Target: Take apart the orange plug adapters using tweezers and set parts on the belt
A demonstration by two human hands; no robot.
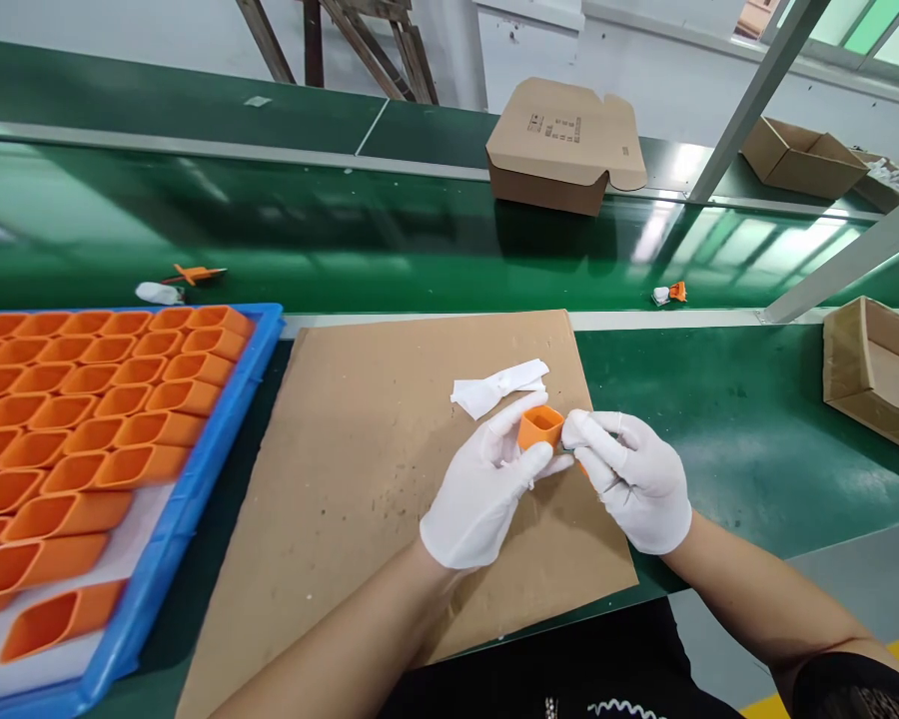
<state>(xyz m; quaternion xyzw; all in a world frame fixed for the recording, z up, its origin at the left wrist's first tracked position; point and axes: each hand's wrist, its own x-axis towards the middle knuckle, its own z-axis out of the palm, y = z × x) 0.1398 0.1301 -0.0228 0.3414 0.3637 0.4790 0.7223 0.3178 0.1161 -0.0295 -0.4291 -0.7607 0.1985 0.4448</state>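
Observation:
In the head view, my left hand (479, 489) wears a white glove and grips a small orange square-mouthed plastic cup (539, 427) between thumb and fingers, its opening facing up. My gloved right hand (633, 479) is closed at the right side of the cup, fingertips pinched together. A sliver of something, partly orange, shows under those fingertips; most of it is hidden, so its kind is unclear. Just behind the cup, a crumpled white cloth or paper (500, 385) lies on the brown cardboard sheet (375, 429).
A blue tray (187, 509) at left holds rows of orange cups (124, 399). Orange-and-white items (195, 274) (670, 294) lie on the green conveyor behind. A cardboard box (561, 140) stands at the back, an open carton (880, 369) at right. A metal post (839, 265) slants nearby.

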